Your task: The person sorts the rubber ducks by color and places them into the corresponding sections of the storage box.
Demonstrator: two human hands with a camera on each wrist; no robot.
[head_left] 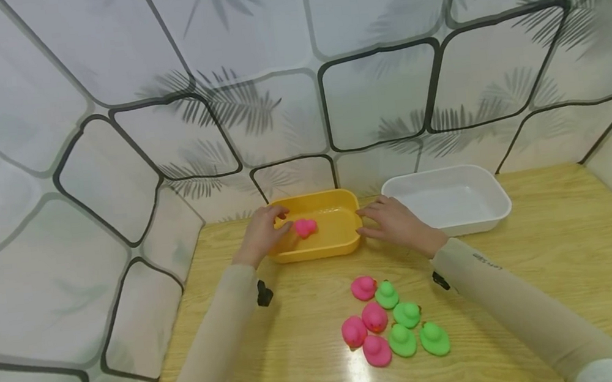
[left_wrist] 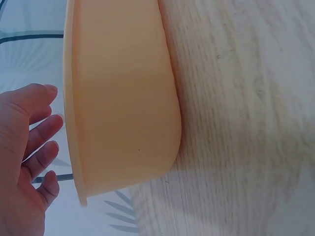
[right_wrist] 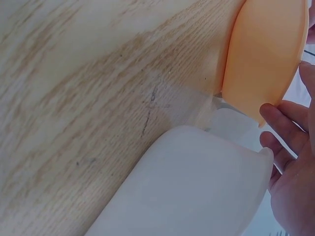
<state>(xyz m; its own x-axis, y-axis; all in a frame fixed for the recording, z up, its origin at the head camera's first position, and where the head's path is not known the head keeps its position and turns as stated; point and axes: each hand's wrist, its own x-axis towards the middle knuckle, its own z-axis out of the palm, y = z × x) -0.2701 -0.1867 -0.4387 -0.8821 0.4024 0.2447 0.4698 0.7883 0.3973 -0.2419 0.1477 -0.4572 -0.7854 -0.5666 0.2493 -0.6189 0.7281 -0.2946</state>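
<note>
A yellow plastic tray [head_left: 317, 253] stands on the table near the wall, with pink rubber ducks [head_left: 305, 227] bunched inside, left of its middle. Over the tray's left end is my left hand [head_left: 262, 233], fingers loosely bent and holding nothing. The left wrist view shows these fingers just above the rim [left_wrist: 74, 123]. At the opposite end, my right hand [head_left: 395, 222] has its fingertips right at the rim, fingers relaxed. In the right wrist view, the fingertips [right_wrist: 270, 112] overlap the yellow tray's corner, and the white tray [right_wrist: 192, 182] lies close below.
A white tray [head_left: 447, 200] stands right of the yellow one, partly behind my right hand. Nearer me on the wooden table [head_left: 298, 339], several pink ducks [head_left: 374, 318] lie beside several green ducks [head_left: 407, 314]. Patterned fabric walls [head_left: 380, 98] rise behind and at the left.
</note>
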